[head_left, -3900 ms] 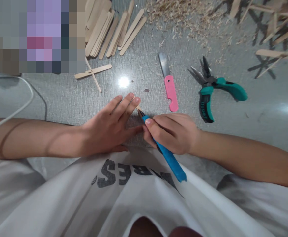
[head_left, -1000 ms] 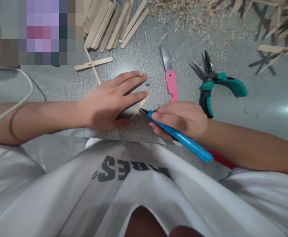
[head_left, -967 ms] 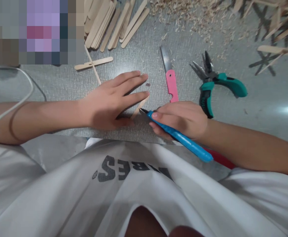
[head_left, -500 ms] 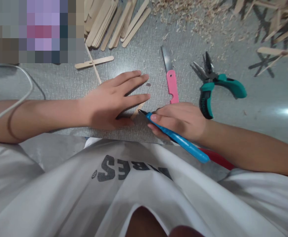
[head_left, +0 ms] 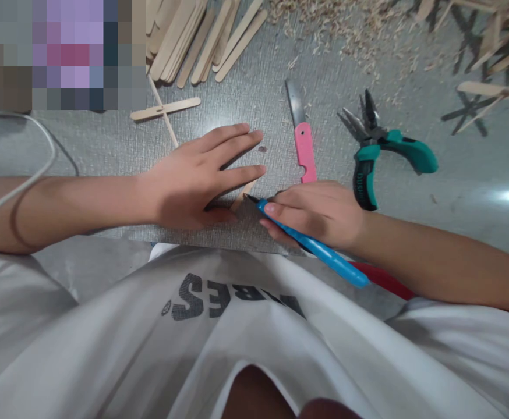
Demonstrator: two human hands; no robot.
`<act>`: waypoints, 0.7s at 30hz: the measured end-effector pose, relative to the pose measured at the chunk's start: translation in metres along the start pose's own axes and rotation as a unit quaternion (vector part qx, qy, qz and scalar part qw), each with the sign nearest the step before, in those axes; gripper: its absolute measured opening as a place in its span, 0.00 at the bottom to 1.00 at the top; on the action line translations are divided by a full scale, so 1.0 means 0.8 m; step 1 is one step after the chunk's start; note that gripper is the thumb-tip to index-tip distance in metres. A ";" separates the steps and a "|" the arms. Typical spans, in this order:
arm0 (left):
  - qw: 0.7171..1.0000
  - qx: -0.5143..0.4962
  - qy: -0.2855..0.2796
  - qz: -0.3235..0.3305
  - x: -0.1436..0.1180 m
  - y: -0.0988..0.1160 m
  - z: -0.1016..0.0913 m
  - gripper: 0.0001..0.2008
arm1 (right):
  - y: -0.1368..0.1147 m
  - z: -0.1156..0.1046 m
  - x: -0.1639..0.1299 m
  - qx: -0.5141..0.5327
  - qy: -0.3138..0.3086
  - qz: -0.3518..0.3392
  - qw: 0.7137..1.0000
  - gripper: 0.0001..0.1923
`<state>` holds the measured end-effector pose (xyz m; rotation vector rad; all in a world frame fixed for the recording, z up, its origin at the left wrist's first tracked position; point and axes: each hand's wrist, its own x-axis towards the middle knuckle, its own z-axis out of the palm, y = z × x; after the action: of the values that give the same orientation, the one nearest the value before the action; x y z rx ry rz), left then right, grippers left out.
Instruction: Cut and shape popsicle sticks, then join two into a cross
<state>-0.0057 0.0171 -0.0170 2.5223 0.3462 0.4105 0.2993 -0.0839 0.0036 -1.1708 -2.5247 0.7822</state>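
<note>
My left hand (head_left: 197,174) lies palm down on the table with its fingers spread. From beneath its thumb and index finger pokes a narrow wooden craft stick (head_left: 249,187), mostly hidden. My right hand (head_left: 311,210) is closed around a slim blue-handled tool (head_left: 320,249). This tool's dark pointed tip meets the stick, or hovers just over it; I cannot tell which. Just beyond my right hand is a knife (head_left: 304,148) with a pink handle and a curved metal blade. Pliers (head_left: 373,142) with green and black handles rest to its right, jaws apart.
Several loose craft sticks (head_left: 180,43) are piled at the back. Two crossed sticks (head_left: 165,109) sit beyond my left hand. Wood shavings (head_left: 337,29) cover the far middle. More joined sticks (head_left: 499,43) stand at far right. A white cable (head_left: 47,139) loops over my left forearm.
Both hands keep the same pose, and the blue-handled tool's tip stays at the stick. Only a very slight shift of the camera view shows.
</note>
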 end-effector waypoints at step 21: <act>0.999 0.034 0.000 0.002 0.002 -0.005 0.004 0.32 | -0.006 -0.012 0.014 0.083 -0.073 0.036 0.993 0.28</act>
<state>-0.0040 0.0195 -0.0218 2.5903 0.3610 0.4059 0.2932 -0.0749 0.0142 -1.1937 -2.4852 1.1100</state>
